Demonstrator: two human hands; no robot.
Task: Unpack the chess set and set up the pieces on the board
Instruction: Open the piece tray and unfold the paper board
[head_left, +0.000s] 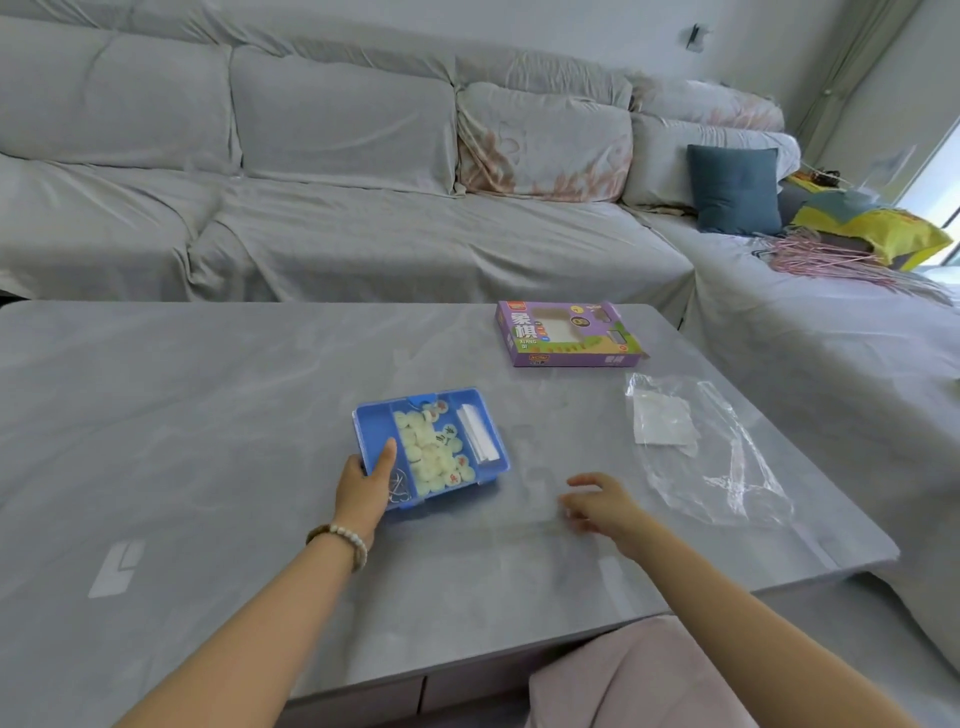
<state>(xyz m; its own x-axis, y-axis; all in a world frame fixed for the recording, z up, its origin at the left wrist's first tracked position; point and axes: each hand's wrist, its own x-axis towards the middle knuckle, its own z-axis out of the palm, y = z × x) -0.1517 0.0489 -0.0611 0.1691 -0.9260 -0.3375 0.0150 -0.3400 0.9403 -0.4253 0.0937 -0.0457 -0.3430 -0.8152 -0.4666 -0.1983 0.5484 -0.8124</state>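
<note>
Grip check: left hand (363, 486) is clasping the near left corner of the blue tray (457, 492). Its thumb is lying over the rim into the left compartment, and the fingers are hidden below the edge. A bead bracelet (343, 540) is sitting on that wrist.

Right hand (597, 506) is hanging to the right of the tray and apart from it. Its fingers are loosely bent and spread, and I am seeing nothing in them. It is blurred on my feed, so I cannot tell whether it is touching the table (208, 415).

Writing: the purple box (566, 335) is lying flat at the far side of the table, beyond the tray. I am reading large white characters "象棋" with "XIANG QI" beneath them. A small orange logo on its front edge is too small for me to read.

The tray is standing open on the table, in three compartments:
- Round cream pieces (431, 452) are filling the middle compartment; some are showing red or green characters that I cannot read.
- A folded white sheet (478, 436) is lying in the right compartment.
- Thin bent wire (400, 488) is lying in the left compartment, beside the thumb.

A clear plastic bag (727, 467) is lying flat to the right of the tray, well apart from it, with a white paper square (665, 423) at its far end.
</note>
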